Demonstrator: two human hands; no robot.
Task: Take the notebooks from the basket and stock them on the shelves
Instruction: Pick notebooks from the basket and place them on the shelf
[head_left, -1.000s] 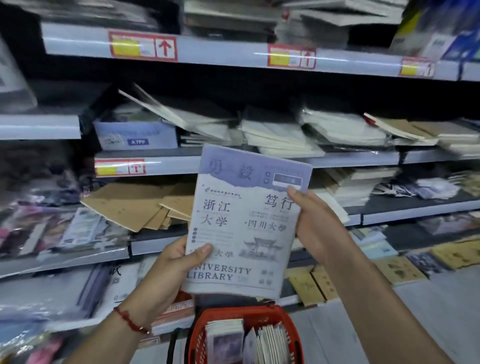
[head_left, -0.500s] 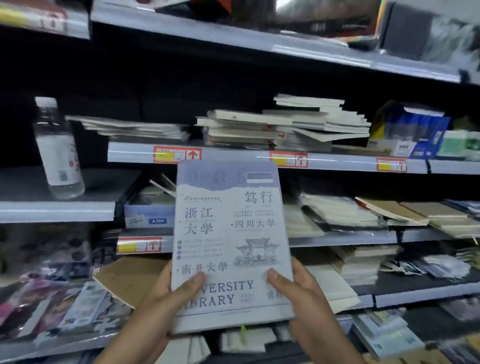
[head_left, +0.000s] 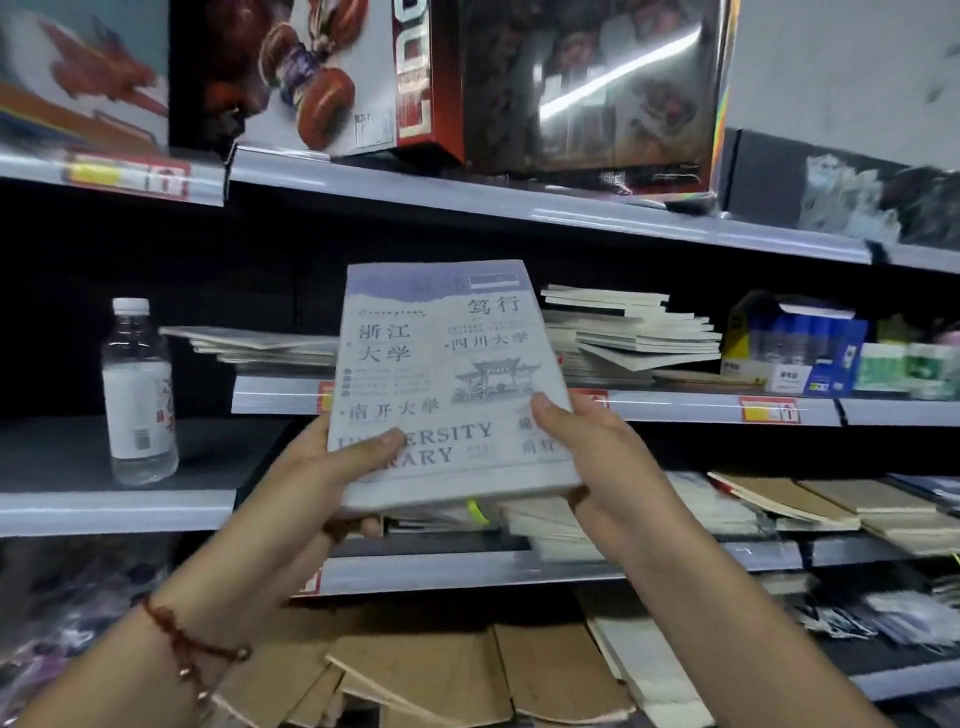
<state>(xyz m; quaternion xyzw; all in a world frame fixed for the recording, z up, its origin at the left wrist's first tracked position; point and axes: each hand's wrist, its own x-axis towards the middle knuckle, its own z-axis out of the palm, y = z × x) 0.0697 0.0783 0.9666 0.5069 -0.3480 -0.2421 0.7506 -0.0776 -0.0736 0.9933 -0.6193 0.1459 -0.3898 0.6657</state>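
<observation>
I have the notebook (head_left: 441, 384) up in front of the shelf (head_left: 675, 408) of stacked notebooks (head_left: 631, 330), my left hand (head_left: 332, 467) gripping its lower left corner and my right hand (head_left: 602, 457) its lower right edge, thumbs on the cover.

A shop, stationery aisle. Tiered grey metal shelves (head_left: 519, 208) are seen running across the whole frame, with red-and-yellow price tags (head_left: 769, 410) clipped to their front rails. Stacks of notebooks (head_left: 634, 332) are laid flat at centre right, more stacks (head_left: 249, 343) at centre left. Brown kraft-cover pads (head_left: 467, 670) are piled at the bottom centre. Boxed toys (head_left: 363, 73) in printed retail packaging are stood along the top of the frame. A blue-and-yellow display carton (head_left: 795, 343) of small items is placed at the right. A plastic water bottle (head_left: 137, 389) is left on a shelf at the left.
</observation>
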